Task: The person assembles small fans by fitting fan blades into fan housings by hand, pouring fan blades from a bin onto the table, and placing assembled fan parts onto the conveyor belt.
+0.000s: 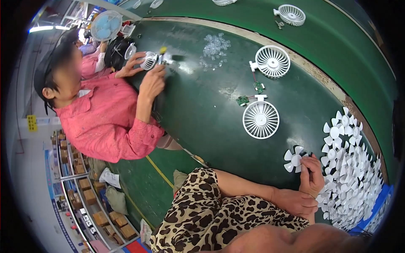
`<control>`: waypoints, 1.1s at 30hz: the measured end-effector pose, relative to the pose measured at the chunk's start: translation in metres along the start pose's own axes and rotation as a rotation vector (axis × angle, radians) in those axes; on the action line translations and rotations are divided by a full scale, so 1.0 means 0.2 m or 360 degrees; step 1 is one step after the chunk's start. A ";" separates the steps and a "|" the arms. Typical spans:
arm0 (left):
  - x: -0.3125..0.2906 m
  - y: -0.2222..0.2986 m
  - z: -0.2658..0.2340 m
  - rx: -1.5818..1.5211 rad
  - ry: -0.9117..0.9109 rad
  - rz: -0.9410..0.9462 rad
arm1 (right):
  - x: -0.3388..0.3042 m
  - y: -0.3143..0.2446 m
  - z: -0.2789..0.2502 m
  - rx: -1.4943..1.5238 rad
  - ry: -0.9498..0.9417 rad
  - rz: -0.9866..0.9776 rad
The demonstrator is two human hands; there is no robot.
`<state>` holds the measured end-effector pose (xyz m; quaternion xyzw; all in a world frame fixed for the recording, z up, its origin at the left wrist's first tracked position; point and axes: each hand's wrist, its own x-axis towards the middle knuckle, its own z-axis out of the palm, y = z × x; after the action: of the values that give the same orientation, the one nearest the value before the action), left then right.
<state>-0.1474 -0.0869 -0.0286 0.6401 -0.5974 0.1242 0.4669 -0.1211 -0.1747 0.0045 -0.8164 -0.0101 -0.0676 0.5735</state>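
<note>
My right hand (312, 173) pinches a white fan blade (295, 159) between thumb and fingers, just above the green tabletop. Across my right wrist lies my left hand (296, 203), its fingers curled closed; whatever may be inside them is hidden. Right beside both hands spreads a large heap of white fan blades (348, 181). Further up the table lies a round white fan grille (261, 119) with a small green circuit board (242, 100) wired to it. Beyond it is a second white fan grille (273, 61), also with a green circuit board (259, 87) on a wire.
At the left, a co-worker in a pink shirt (105, 114) handles a small white fan (149, 60). Small clear parts (216, 45) lie scattered at the far middle. A raised edge (314, 71) separates the tabletop from a green belt (337, 46) carrying another fan part (292, 15). A blue bin (379, 206) stands behind the heap.
</note>
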 end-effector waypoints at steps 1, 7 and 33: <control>0.00 -0.01 -0.01 -0.0123 -0.0022 -0.0030 | 0.01 0.00 0.01 0.0009 -0.0022 -0.0019; 0.00 -0.03 -0.01 0.0050 0.0029 0.0181 | 0.00 0.02 0.02 -0.0027 0.0025 -0.0045; 0.01 -0.43 -0.99 0.1408 -0.0644 -0.0781 | -0.03 0.03 0.13 -0.0560 -0.0002 -0.0827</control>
<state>0.0086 0.0472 0.0402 0.9072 -0.3992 0.1256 0.0440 -0.1233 -0.1527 -0.0094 -0.8732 -0.2070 -0.2120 0.3868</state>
